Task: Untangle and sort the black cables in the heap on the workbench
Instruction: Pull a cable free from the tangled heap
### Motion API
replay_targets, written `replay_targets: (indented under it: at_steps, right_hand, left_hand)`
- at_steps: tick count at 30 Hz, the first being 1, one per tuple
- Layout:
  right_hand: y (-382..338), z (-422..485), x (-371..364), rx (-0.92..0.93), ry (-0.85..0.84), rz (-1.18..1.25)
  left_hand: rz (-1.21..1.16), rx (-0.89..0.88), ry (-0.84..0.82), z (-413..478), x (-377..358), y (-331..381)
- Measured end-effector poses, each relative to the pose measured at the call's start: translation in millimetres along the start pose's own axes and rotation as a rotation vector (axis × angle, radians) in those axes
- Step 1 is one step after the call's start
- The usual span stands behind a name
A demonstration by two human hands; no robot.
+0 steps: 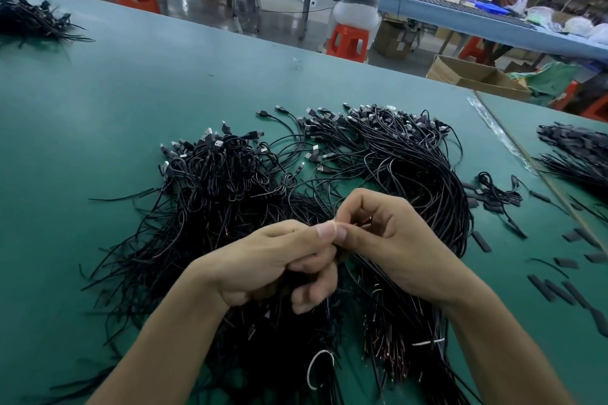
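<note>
- The left hand [269,260] and right hand [398,240] meet thumb to thumb, with fingers curled. Both pinch one thin cable [363,223].
- Right under them is the heap [411,168] of black cables, in the middle of the green worktop [131,92].
- The heap is a messy tangle of loops, with plugs at 12 o'clock and bare ends at 6 o'clock.
- At 1 o'clock, past the worktop edge, is an open cardboard box [460,74]. I cannot tell what is inside.

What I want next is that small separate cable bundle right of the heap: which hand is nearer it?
Right. The right hand, over the heap, sits left of the small bundle; the left hand lies farther left. Both pinch one cable.
</note>
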State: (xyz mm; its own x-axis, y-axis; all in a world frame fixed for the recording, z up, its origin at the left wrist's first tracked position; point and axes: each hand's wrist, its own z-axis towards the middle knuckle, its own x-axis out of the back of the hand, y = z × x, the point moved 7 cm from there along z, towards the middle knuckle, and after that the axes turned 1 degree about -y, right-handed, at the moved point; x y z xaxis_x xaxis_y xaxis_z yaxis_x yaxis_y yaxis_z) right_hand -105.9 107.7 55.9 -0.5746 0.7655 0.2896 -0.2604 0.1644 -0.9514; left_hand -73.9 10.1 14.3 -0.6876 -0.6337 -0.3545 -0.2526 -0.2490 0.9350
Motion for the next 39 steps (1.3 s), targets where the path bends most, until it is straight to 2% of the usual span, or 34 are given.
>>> replay_targets:
  at_steps: [5, 12, 14, 17, 21, 26, 30, 33, 34, 36, 38, 39]
  right_hand:
    - [1, -2, 9, -0.002, 0.026, -0.168]
    - [6, -5, 11, 0.014, 0.180, -0.308]
    - [4, -4, 5, 0.044, 0.214, -0.297]
    - [2, -3, 1, 0.071, 0.250, -0.330]
    - [-4, -2, 4, 0.094, 0.260, -0.405]
    - [0, 0, 8, 0.086, 0.224, -0.480]
    - [10, 1, 14, 0.066, 0.307, -0.390]
    - [39, 2, 17, -0.131, 0.343, -0.257]
    - [49, 2, 13, -0.207, 0.306, -0.308]
    - [67, 1, -3, -0.315, 0.161, -0.557]
    - [78, -1, -24, -0.325, 0.023, -0.779]
    - [81, -2, -32, -0.310, 0.005, -0.820]
  left_hand:
    - [0.065, 0.002, 0.146, 6, 8, -4]
    - [0.120, -0.041, 0.521, 9, 29, -7]
    - [-0.020, -0.035, 0.494, 13, 26, -9]
    - [-0.219, 0.061, 0.342, 14, 13, -14]
    - [-0.121, 0.164, 0.342, 15, 14, -22]
    - [0.079, 0.187, 0.453, 13, 24, -28]
    - [0.162, 0.120, 0.592, 13, 35, -24]
    - [0.125, -0.004, 0.748, 7, 48, -15]
    - [0.095, -0.063, 0.787, 4, 51, -12]
    - [0.033, -0.189, 0.834, 0, 56, -6]
    - [-0.009, -0.288, 0.852, -2, 58, -2]
    - [-0.024, -0.320, 0.856, -3, 59, -1]
